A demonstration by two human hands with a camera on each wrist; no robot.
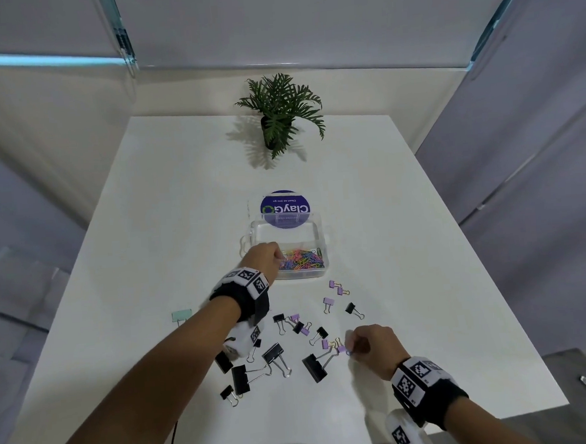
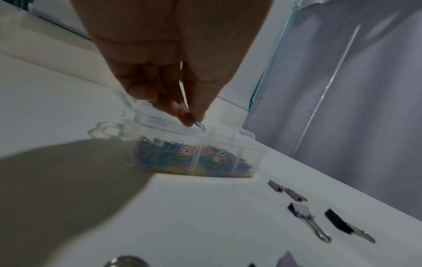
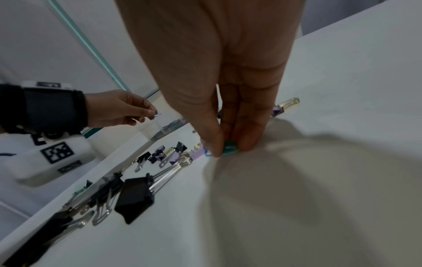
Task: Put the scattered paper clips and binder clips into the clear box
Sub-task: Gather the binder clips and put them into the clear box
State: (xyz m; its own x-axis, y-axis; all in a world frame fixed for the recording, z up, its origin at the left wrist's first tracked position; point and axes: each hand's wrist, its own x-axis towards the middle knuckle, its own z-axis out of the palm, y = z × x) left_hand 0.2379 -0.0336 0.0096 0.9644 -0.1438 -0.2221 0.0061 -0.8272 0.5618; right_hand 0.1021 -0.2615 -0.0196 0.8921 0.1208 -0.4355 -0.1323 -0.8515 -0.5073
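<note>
Over the clear box (image 1: 288,253), left hand (image 1: 261,258) pinches a paper clip (image 2: 199,125); right hand (image 1: 371,345) pinches clips (image 3: 229,147).

black binder clips (image 1: 274,353): 10 | purple binder clips (image 1: 328,302): 7 | clear box (image 1: 289,273): 1

My left hand (image 1: 261,258) hangs over the near left corner of the clear box (image 1: 316,235), a paper clip (image 2: 199,125) pinched above the open top; nothing sits between it and the pile inside. The raised lid (image 1: 285,208) blocks the far side. Black and purple binder clips (image 1: 275,355) crowd the table (image 1: 442,281) between my arms, so my right hand (image 1: 369,346) works at their right edge. I see bare table to the right of the box and beyond it up to the plant (image 1: 278,114).
</note>
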